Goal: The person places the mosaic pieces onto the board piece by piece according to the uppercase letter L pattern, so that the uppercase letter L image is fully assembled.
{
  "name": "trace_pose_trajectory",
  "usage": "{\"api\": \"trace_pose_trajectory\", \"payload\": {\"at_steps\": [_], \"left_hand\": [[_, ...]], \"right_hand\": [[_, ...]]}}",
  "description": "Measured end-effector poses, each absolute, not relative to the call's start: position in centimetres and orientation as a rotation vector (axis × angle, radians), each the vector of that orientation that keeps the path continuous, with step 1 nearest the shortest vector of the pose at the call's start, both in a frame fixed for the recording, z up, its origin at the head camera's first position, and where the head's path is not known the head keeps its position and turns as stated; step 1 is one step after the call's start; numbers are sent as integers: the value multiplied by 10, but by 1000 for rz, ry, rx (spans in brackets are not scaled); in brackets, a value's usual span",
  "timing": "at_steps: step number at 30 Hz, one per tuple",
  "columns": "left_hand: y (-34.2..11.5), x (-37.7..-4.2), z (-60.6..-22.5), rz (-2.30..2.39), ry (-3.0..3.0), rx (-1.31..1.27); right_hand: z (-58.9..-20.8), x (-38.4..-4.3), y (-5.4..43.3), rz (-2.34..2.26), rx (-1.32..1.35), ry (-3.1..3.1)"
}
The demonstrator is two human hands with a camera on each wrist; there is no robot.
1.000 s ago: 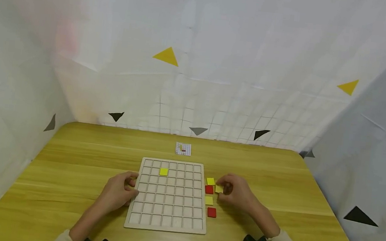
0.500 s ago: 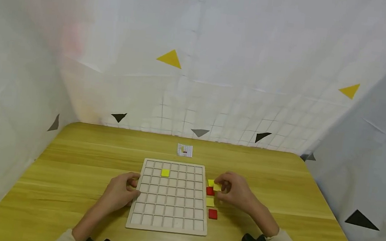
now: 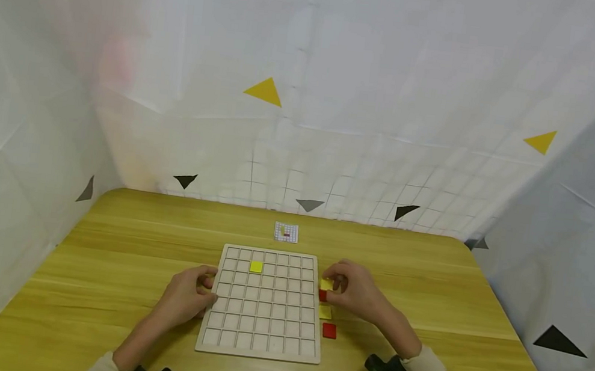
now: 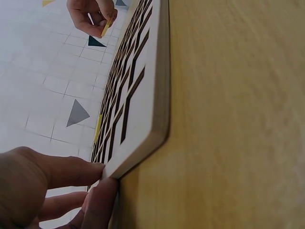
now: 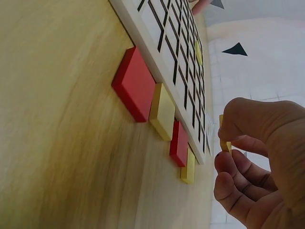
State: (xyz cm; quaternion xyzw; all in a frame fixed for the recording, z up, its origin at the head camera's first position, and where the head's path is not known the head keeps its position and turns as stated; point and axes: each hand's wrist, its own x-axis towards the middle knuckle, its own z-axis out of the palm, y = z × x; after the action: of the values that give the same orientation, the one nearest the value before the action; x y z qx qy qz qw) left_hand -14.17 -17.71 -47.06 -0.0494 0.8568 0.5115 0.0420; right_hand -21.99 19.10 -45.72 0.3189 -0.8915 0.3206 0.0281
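Note:
A pale wooden grid board (image 3: 259,326) lies on the table, with one yellow square tile (image 3: 256,266) in a cell of its second row from the far side. My left hand (image 3: 186,296) holds the board's left edge; thumb and finger meet on the rim in the left wrist view. Over the right edge, my right hand (image 3: 356,289) pinches another yellow tile (image 5: 223,138), raised above the tabletop. Beside that edge lie a near red tile (image 5: 136,88), a yellow tile (image 5: 163,113), a second red tile (image 5: 178,144) and a far yellow tile (image 5: 188,167).
Behind the board lies a small printed card (image 3: 286,232) with a grid and yellow and red marks. The wooden table (image 3: 123,240) ends at white sheeting (image 3: 393,99) with coloured triangles, hung at the back and both sides.
The right hand has moved left with the pinched yellow tile, from beside the loose tiles to over them at the board's right edge. The left hand stays on the board; the view shifts slightly.

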Motion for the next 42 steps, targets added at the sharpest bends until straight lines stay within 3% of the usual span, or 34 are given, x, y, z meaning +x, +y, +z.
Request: {"api": "trace_pose_trajectory", "payload": {"at_steps": [42], "left_hand": [[-177,-142,-473,1604,2628,-132]], "right_hand": [[-445,-222,136,1041,1098,-2789]]}}
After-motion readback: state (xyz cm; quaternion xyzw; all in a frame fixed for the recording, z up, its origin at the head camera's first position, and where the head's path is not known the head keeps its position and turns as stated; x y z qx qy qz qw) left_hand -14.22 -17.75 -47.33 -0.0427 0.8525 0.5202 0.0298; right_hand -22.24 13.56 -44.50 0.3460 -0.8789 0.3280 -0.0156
